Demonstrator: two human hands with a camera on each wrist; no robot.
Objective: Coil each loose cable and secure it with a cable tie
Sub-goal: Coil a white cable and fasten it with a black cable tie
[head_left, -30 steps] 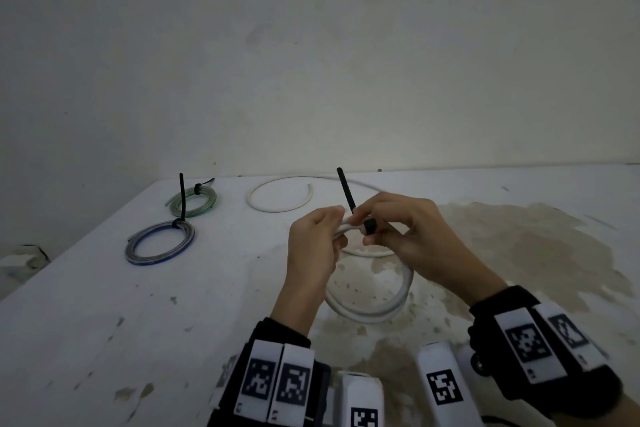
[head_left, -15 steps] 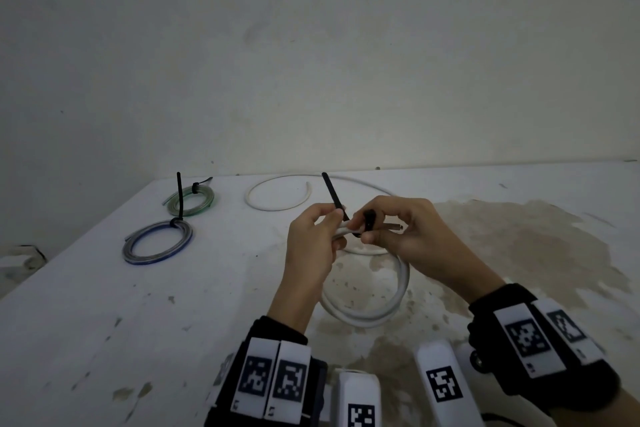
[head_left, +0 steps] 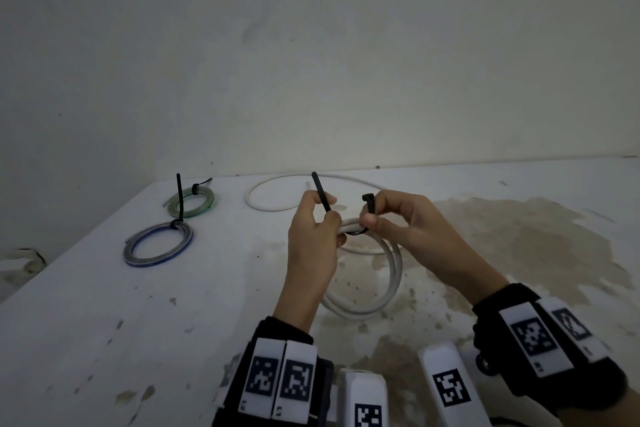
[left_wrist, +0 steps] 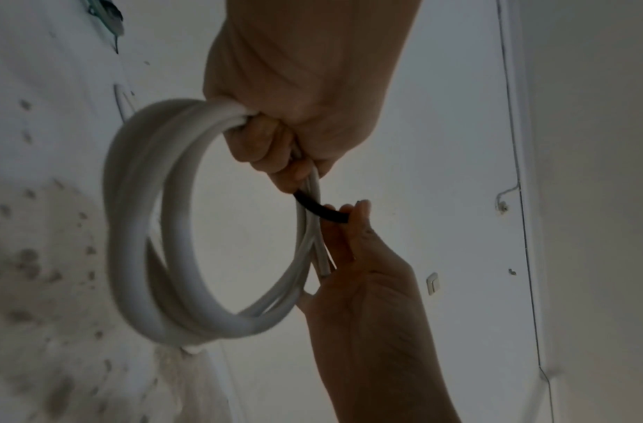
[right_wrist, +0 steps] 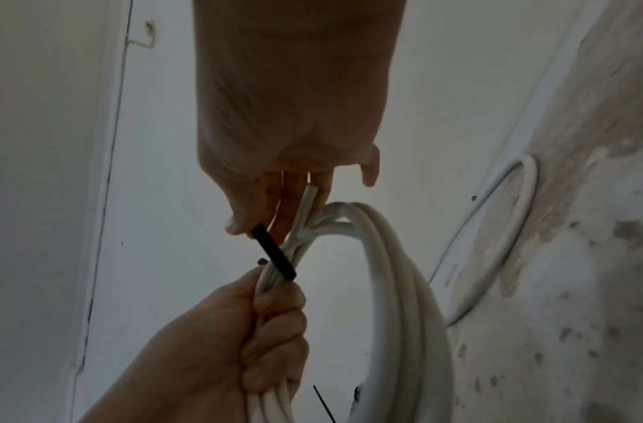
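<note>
Hands meet above the middle of the white table (head_left: 104, 322), and a white cable coil (head_left: 388, 291) hangs down from them, lifted off the top. The left hand (head_left: 311, 246) has its fingers curled tight around the top of the coil, bunching the loops together. Its thumb and first finger also pinch the long tail of a black cable tie (head_left: 320, 194), which sticks up and leans a little to the left. The tie passes under the bunched loops and comes up on the other side. There the right hand (head_left: 408, 229) pinches the tie's head end between thumb and first finger, just beside the left hand, while its other fingers stretch out loosely. In the right wrist view, the black strap (right_wrist: 274, 253) crosses the loops between the two hands, and a cut end of the cable lies against the right hand's fingers. The two ends of the tie are apart and not joined. Farther back on the left lie a blue coil (head_left: 159, 244) and a green coil (head_left: 192, 201), each with a black tie on it. A loose white cable (head_left: 273, 208) curves on the table behind the hands.
</note>
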